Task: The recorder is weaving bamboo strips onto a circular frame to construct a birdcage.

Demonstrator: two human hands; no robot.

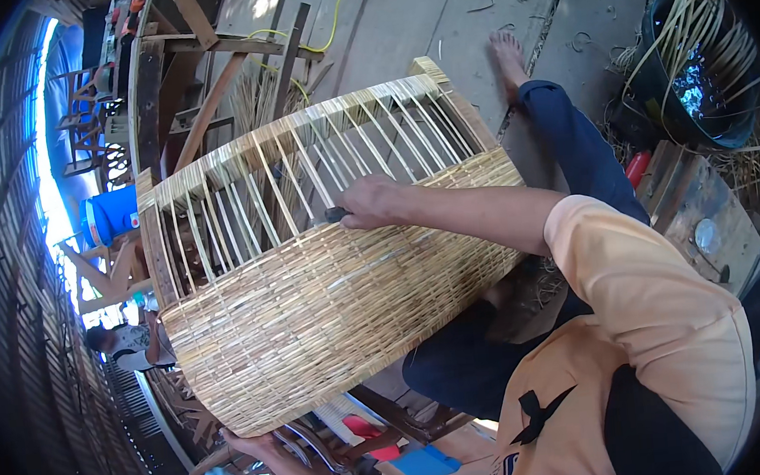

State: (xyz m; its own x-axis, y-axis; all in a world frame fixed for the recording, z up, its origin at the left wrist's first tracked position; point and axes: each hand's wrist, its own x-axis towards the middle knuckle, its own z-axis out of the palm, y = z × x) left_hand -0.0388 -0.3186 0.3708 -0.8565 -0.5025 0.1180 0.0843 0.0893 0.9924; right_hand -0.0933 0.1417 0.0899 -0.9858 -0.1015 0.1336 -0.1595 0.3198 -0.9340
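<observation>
A curved wooden frame, partly woven with pale rattan strips, forms a wide panel (341, 303) across the middle of the view. Its lower part is closely woven, while bare upright strips (372, 140) span the gap up to the wrapped top rail. My right hand (368, 203) is closed around a short dark tool (335, 214) at the upper edge of the weave; most of that tool is covered by the fingers. At the panel's lower left corner, my left hand (252, 444) grips the edge from below, with its fingers partly hidden.
A dark tub (723, 112) of water and long strips stands at the far right. Near it lie a red object (638, 168) and a wooden board (708, 212). Wooden frames (208, 99), a yellow cord (332, 22) and a blue container (110, 214) are at left. Another person (138, 344) sits beyond.
</observation>
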